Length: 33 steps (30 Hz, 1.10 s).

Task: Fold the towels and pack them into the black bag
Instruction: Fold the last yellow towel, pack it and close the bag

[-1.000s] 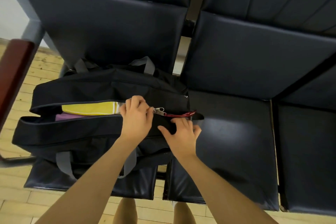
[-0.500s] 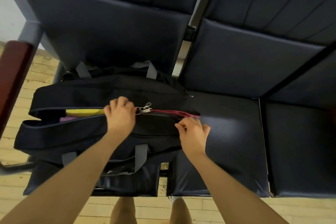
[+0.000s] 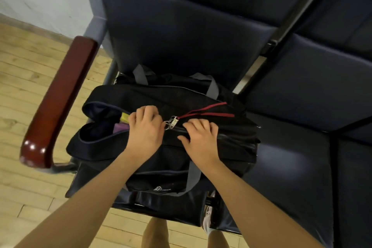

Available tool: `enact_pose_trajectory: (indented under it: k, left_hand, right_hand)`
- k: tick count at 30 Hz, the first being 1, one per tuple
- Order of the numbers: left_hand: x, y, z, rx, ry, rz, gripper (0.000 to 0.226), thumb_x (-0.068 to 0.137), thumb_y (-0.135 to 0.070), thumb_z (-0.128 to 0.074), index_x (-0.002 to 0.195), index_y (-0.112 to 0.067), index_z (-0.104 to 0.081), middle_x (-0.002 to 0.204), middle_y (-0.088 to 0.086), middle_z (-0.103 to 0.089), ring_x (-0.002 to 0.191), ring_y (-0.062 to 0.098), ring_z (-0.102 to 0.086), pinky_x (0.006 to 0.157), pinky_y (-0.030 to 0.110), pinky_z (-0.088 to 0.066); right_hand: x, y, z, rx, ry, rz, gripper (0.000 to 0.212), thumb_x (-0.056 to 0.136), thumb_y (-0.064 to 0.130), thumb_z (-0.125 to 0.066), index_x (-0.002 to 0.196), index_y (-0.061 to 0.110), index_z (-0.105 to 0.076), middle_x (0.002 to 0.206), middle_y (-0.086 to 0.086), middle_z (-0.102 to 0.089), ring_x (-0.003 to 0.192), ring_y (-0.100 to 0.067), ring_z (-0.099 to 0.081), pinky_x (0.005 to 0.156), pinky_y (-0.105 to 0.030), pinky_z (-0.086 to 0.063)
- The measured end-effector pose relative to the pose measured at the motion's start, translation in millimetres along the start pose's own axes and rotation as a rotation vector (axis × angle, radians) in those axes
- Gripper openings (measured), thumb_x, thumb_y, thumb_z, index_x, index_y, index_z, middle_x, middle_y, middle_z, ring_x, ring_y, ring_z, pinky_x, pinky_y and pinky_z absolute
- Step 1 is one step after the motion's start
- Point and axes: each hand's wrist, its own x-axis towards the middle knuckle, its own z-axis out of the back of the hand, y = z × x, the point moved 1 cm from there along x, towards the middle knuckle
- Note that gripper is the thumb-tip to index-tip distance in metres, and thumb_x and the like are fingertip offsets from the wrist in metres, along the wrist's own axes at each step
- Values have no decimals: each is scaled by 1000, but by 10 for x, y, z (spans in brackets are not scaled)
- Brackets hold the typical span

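Note:
A black bag (image 3: pixel 231 141) with grey straps lies on a dark seat. Its top zip is closed along the right part and gapes at the left end. In that gap show slivers of a yellow towel (image 3: pixel 124 116) and a purple towel (image 3: pixel 117 128). My left hand (image 3: pixel 146 130) is curled at the metal zip pull (image 3: pixel 172 123), pinching it. A red cord (image 3: pixel 203 111) trails right from the pull. My right hand (image 3: pixel 200 139) lies on the closed part of the bag, fingers bent and pressing the fabric.
The bag's seat belongs to a row of dark padded chairs (image 3: pixel 302 157) with high backs. A reddish wooden armrest (image 3: pixel 58 102) stands left of the bag. Light wooden floor (image 3: pixel 24 106) runs left and below. My legs (image 3: pixel 159 233) show at the bottom.
My left hand has drawn the zip pull leftward, leaving less of the towels showing. My right hand shifted left along the closed zip. The camera view swung to the left.

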Motion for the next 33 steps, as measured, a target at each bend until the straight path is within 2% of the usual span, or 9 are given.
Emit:
enact_pose_trajectory:
  k: [3, 6, 9, 11, 14, 17, 20, 26, 33]
  left_hand:
    - [-70, 168, 9, -50, 40, 79, 27, 86, -28, -47, 79, -8, -65, 102, 10, -55, 98, 28, -42, 82, 44, -31]
    - [-173, 531, -2, -74, 104, 287, 23, 86, -24, -55, 83, -5, -66, 104, 14, -53, 98, 35, -44, 81, 51, -35]
    - [-269, 954, 55, -17, 158, 376, 13, 87, -14, -66, 89, -2, -67, 107, 19, -53, 100, 42, -45, 84, 56, -33]
    - [-295, 1197, 123, 27, 112, 380, 11, 84, -10, -70, 88, 0, -67, 105, 21, -53, 98, 41, -44, 81, 57, -34]
    - [-306, 1368, 170, 85, 27, 313, 9, 84, -9, -70, 84, -1, -66, 102, 19, -55, 94, 38, -44, 78, 54, -34]
    - [-334, 1335, 176, 108, -42, 243, 17, 87, -17, -55, 83, -4, -65, 102, 15, -56, 94, 33, -40, 78, 47, -28]
    - [-388, 1288, 184, 115, -82, 259, 25, 90, -24, -48, 83, -6, -64, 100, 13, -58, 89, 31, -40, 77, 42, -27]
    - [-397, 1368, 116, 256, -62, 139, 5, 84, -15, -63, 80, -11, -63, 90, 9, -63, 84, 32, -59, 76, 39, -32]
    - [-464, 1830, 184, 134, 35, 273, 5, 83, -16, -66, 79, -14, -63, 86, 4, -64, 80, 32, -58, 73, 40, -28]
  right_hand:
    - [70, 54, -76, -8, -42, 67, 9, 75, 26, -73, 73, 19, -67, 72, 6, -58, 69, -18, -58, 81, -33, -26]
    - [-15, -102, -13, -61, 36, 87, 12, 77, 28, -76, 72, 21, -69, 69, 8, -59, 65, -17, -58, 81, -34, -27]
    - [-36, -106, 78, -84, 129, 45, 13, 72, 27, -83, 72, 20, -72, 70, 7, -61, 63, -17, -59, 78, -34, -27]
    - [6, -26, 112, -87, 189, -14, 13, 69, 24, -85, 71, 20, -73, 69, 6, -62, 63, -17, -60, 79, -34, -27]
    - [76, 115, 83, -68, 250, -46, 19, 68, 23, -86, 83, 18, -74, 78, 4, -66, 70, -20, -64, 79, -41, -43]
    - [235, 472, -75, -41, 269, 53, 41, 66, 32, -86, 101, 16, -72, 92, 2, -70, 80, -21, -67, 78, -43, -49]
    - [459, 1023, -328, 32, 312, 160, 48, 75, 41, -77, 114, 14, -67, 106, -2, -68, 95, -25, -64, 87, -43, -44]
    - [654, 1497, -626, -71, 252, 266, 25, 60, 24, -89, 73, 18, -68, 69, 4, -60, 63, -16, -60, 66, -32, -48]
    - [590, 1333, -422, 101, 234, 288, 20, 65, 15, -87, 72, 15, -68, 68, 5, -60, 61, -15, -61, 58, -30, -48]
